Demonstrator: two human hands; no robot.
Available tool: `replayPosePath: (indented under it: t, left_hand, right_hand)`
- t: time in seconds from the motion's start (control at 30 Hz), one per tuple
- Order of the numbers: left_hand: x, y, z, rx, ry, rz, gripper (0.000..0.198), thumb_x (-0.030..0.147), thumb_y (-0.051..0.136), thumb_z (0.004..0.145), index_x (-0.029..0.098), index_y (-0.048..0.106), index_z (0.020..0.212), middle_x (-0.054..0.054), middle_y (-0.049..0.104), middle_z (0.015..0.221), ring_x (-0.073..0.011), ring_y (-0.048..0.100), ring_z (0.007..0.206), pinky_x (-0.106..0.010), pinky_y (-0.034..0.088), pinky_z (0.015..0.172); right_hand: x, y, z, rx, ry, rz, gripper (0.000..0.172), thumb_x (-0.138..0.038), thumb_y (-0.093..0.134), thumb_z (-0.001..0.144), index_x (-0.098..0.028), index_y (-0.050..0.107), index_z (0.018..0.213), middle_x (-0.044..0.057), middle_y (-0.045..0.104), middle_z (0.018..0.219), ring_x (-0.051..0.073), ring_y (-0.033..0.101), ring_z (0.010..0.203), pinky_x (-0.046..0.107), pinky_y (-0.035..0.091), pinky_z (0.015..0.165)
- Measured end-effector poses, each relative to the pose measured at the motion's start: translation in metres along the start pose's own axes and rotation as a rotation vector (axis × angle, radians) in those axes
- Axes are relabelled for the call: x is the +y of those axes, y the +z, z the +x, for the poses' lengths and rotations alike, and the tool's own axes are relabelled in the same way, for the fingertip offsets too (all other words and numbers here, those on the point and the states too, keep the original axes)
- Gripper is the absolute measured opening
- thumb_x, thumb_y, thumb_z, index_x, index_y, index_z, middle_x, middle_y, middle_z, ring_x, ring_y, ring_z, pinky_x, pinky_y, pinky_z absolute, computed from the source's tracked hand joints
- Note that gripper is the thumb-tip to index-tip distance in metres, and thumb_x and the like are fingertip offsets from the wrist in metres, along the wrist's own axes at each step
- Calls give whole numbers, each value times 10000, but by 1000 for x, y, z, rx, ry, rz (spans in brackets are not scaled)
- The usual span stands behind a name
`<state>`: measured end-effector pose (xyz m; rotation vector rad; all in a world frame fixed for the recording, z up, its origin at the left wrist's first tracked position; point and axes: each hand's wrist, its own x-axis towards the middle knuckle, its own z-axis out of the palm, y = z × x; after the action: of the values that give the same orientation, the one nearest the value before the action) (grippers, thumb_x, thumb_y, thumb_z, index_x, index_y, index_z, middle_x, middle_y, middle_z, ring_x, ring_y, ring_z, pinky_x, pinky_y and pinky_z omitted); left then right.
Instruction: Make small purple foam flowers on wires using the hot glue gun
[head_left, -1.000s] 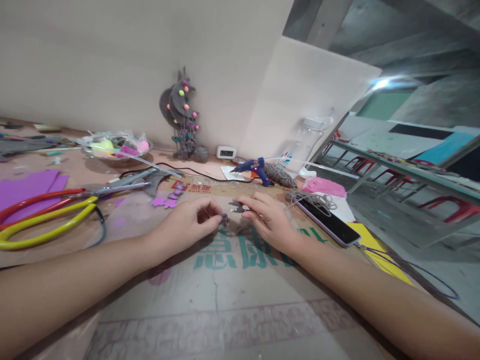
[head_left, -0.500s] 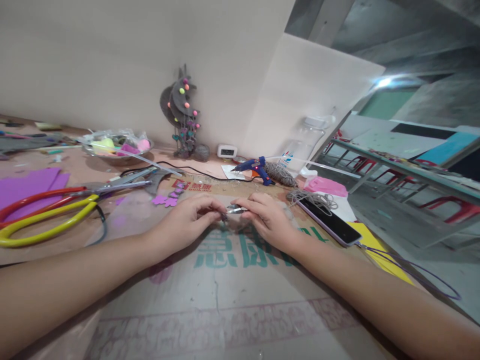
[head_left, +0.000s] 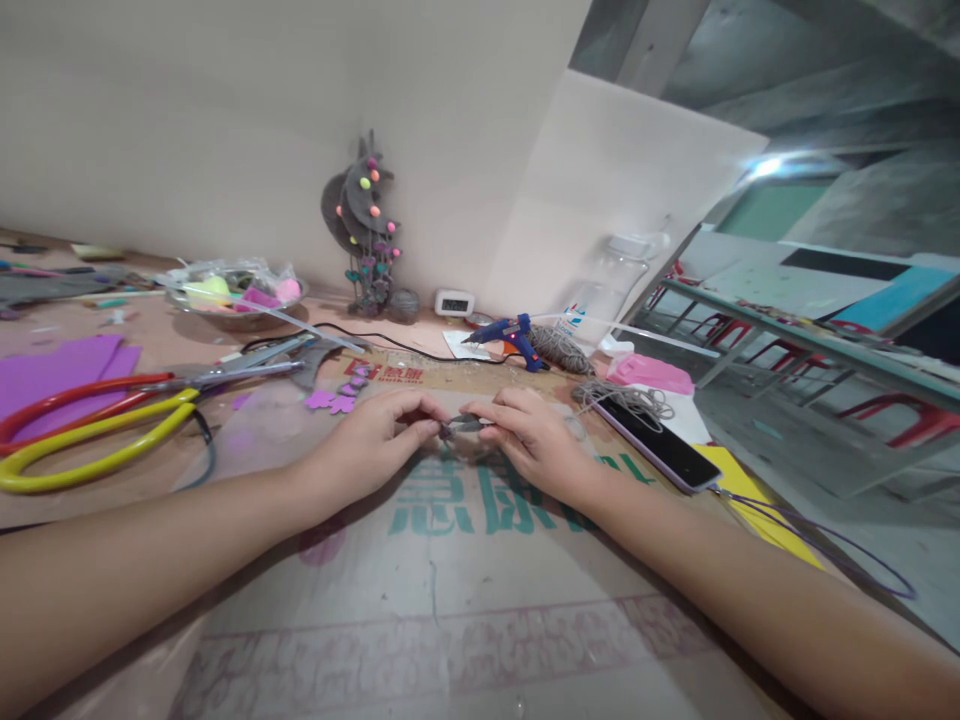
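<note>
Over the middle of the printed cardboard, my left hand (head_left: 394, 428) pinches a tiny dark grey piece (head_left: 445, 432) between thumb and fingertips. My right hand (head_left: 529, 435) faces it, fingers closed on a short, pointed metal tool (head_left: 468, 424). The tool points left and its tip meets or nearly meets the dark piece; its handle end is hidden in my fingers, so its exact kind is unclear. Just left of my left hand lie small purple flower cutouts (head_left: 331, 400) and little grey pieces.
Red-and-yellow-handled scissors (head_left: 97, 460) and purple sheets (head_left: 60, 385) lie left. Behind are a bowl (head_left: 236, 315) of bagged pompoms, a decorated grey moon hanging (head_left: 367, 220), a white clock (head_left: 454, 302) and a blue glue gun (head_left: 517, 335). A phone (head_left: 660, 445) with yarn lies right.
The metal tool has turned slightly between my fingers and now shows a darker, broader side. Both hands stay almost in place.
</note>
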<state>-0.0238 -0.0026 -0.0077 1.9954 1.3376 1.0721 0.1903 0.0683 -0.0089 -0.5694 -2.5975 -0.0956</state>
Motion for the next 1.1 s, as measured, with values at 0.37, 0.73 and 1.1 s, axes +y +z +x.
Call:
replayPosePath:
  t: [0.37, 0.73, 1.1]
  left_hand:
    - [0, -1, 0, 11, 18, 33, 143, 162, 473, 847, 183, 615, 851, 10, 637, 805, -133, 578, 784, -239, 435, 714]
    - [-2, 0, 1, -15, 3, 34, 157, 166, 468, 847, 183, 624, 852, 9, 641, 813, -137, 575, 791, -248, 432, 721]
    - [-2, 0, 0, -7, -2, 48, 147, 158, 475, 844, 180, 620, 828, 16, 634, 794, -130, 568, 779, -241, 423, 715]
  right_hand:
    - [1, 0, 0, -16, -6, -5, 278, -308, 441, 921, -191, 627, 1090, 44, 559, 776, 161, 490, 724, 286, 361, 677]
    - [1, 1, 0, 27, -24, 25, 255, -274, 478, 908, -182, 650, 1071, 39, 559, 758, 152, 494, 709, 283, 359, 667]
    - [1, 2, 0, 32, -27, 17, 254, -264, 484, 904, -169, 659, 1061, 40, 562, 749, 150, 494, 698, 284, 362, 662]
